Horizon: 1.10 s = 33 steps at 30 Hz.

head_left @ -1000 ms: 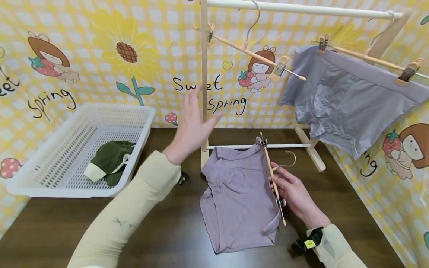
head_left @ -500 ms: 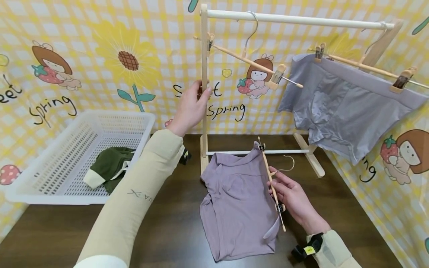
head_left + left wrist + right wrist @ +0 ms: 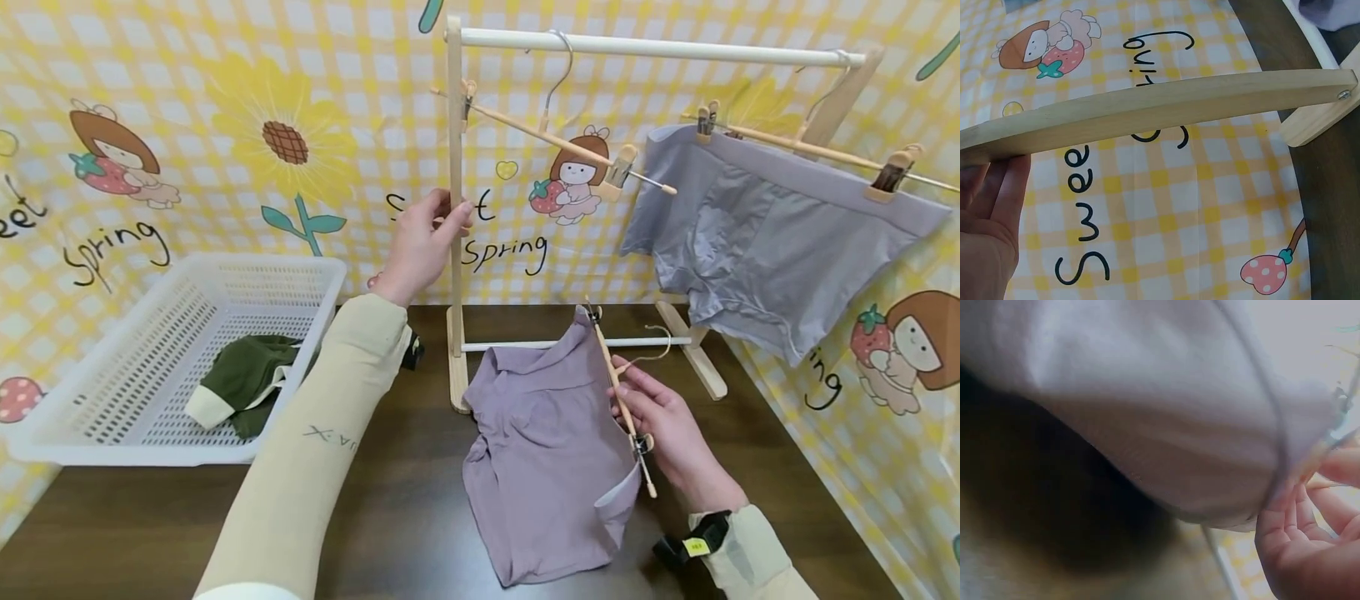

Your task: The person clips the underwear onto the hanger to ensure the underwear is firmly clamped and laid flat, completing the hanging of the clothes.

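Note:
In the head view my left hand (image 3: 420, 246) grips the left wooden post (image 3: 455, 142) of a small clothes rack, thumb in front and fingers behind. The left wrist view shows its fingers (image 3: 1011, 194) against the post. My right hand (image 3: 671, 429) holds a wooden clip hanger (image 3: 625, 402) by the middle of its bar, its metal hook pointing right. Clipped to this hanger at both ends is a pair of mauve underpants (image 3: 551, 450), tilted over the table. Up close in the right wrist view, the underpants (image 3: 1166, 425) fill much of the picture, blurred.
Grey underpants (image 3: 780, 233) hang from the rack's white top rail (image 3: 660, 48) at the right. A bare clip hanger (image 3: 540, 129) hangs at its left. A white plastic basket (image 3: 142, 304) with a dark green garment (image 3: 247, 379) stands left on the brown table (image 3: 397, 517).
My left hand has moved onto the rack's post and taken hold of it. My right hand has shifted the hanger with the mauve underpants slightly right and up.

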Available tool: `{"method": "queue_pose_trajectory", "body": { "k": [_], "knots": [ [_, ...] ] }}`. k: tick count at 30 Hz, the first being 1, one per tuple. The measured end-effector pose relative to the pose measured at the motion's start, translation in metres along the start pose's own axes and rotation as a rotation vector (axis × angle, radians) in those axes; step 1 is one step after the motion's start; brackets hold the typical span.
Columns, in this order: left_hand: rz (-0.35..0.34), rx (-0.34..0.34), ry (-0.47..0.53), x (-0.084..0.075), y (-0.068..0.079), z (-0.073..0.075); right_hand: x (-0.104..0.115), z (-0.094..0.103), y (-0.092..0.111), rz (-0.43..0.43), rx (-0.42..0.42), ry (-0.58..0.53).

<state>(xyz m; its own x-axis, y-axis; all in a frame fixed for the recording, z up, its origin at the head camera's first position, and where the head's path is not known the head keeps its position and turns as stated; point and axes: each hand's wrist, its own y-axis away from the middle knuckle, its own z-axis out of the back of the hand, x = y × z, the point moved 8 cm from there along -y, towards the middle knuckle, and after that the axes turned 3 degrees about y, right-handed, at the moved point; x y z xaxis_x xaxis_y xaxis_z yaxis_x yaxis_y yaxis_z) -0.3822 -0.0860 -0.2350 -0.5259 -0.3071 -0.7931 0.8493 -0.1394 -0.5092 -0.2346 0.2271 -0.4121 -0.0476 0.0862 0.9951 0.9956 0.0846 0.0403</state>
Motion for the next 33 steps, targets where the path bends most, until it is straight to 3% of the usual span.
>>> {"method": "queue_pose_trajectory", "body": {
  "k": [11, 21, 27, 33],
  "knots": [
    [0.024, -0.002, 0.012, 0.005, -0.001, 0.001, 0.06, 0.006, -0.008, 0.121, 0.064, -0.069],
    [0.035, -0.009, 0.02, 0.005, 0.0, 0.0, 0.106, 0.013, -0.018, 0.18, 0.108, -0.123],
    [0.035, -0.004, 0.027, 0.006, 0.0, 0.0, 0.129, 0.021, -0.024, 0.209, 0.067, -0.046],
    [0.031, -0.003, 0.015, 0.006, -0.001, 0.0, 0.155, 0.028, -0.035, 0.178, 0.038, -0.054]
  ]
}}
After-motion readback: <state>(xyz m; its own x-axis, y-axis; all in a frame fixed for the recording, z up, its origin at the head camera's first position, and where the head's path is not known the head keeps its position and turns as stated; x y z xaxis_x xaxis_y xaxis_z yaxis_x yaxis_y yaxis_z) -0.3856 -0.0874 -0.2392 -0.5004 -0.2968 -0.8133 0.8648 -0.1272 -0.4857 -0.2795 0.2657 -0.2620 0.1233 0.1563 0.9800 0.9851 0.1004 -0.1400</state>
